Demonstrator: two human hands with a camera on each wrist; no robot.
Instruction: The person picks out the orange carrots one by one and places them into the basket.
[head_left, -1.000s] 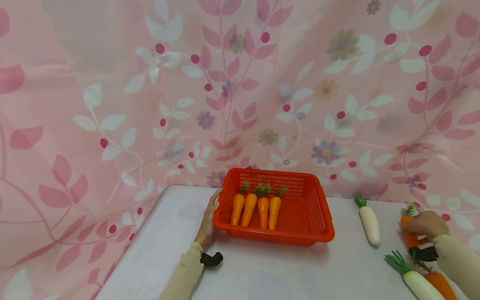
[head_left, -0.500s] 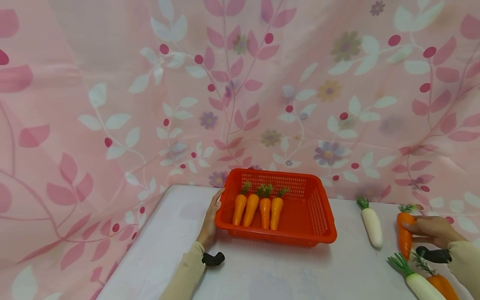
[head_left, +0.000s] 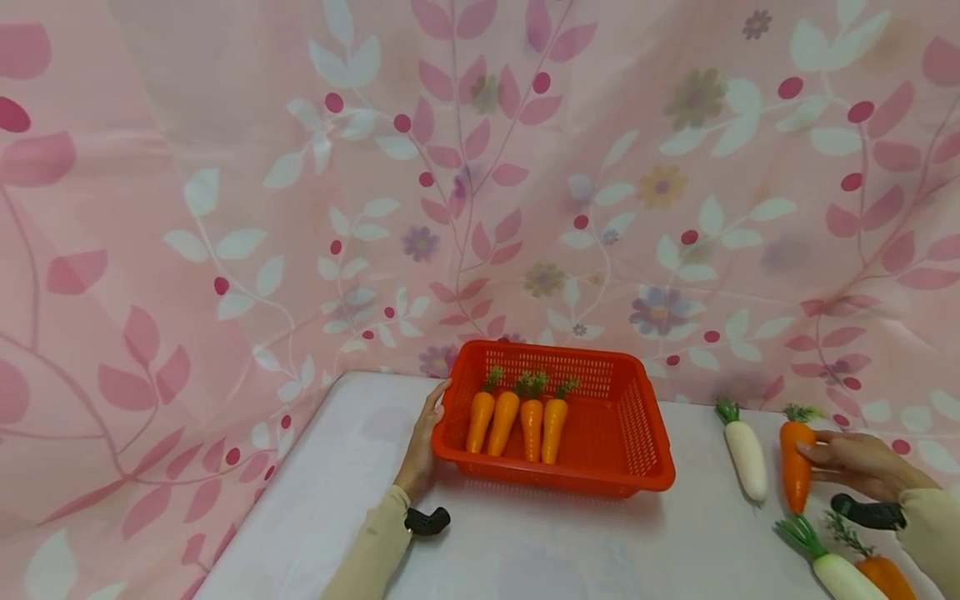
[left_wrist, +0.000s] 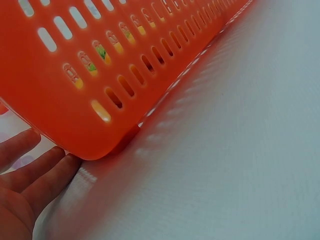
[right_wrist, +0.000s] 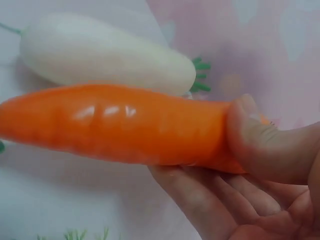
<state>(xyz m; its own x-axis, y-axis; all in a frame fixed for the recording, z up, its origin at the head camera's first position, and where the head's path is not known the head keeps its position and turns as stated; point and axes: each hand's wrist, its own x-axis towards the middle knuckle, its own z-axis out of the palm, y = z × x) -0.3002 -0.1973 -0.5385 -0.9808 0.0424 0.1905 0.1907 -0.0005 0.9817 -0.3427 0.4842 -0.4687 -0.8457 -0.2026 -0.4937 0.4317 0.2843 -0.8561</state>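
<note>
Right hand (head_left: pixel 862 461): pinches a glossy, tapered orange carrot with feathery green top (head_left: pixel 797 468); thumb laid across the thick end, near the leaves, other fingers behind and under it.
Held carrot place: over a table covered with white cloth (head_left: pixel 292 508), at the far right; narrow end pointing toward the person, close to the green leaves of the nearer radish; touching these leaves or not, cannot tell.
Left hand (head_left: pixel 420 446): touches with fingertips the left end of a red-orange, rectangular plastic basket with slotted walls (head_left: pixel 600 433); fingers almost straight and a little spread; position of the thumb, cannot tell.
Basket content: four orange carrots with green tops (head_left: pixel 532 429), side by side in the left half, leaves toward the back wall.
White long radish with green leaves (head_left: pixel 747 460): lying between basket and held carrot, apart from both.
Nearer white radish with green leaves (head_left: pixel 847 577): at the lower right, cut by the picture edge, just beside another orange carrot with thin green leaves (head_left: pixel 887 577).
Backdrop: pink cloth with leaves and flowers (head_left: pixel 525 292), behind the table.
</note>
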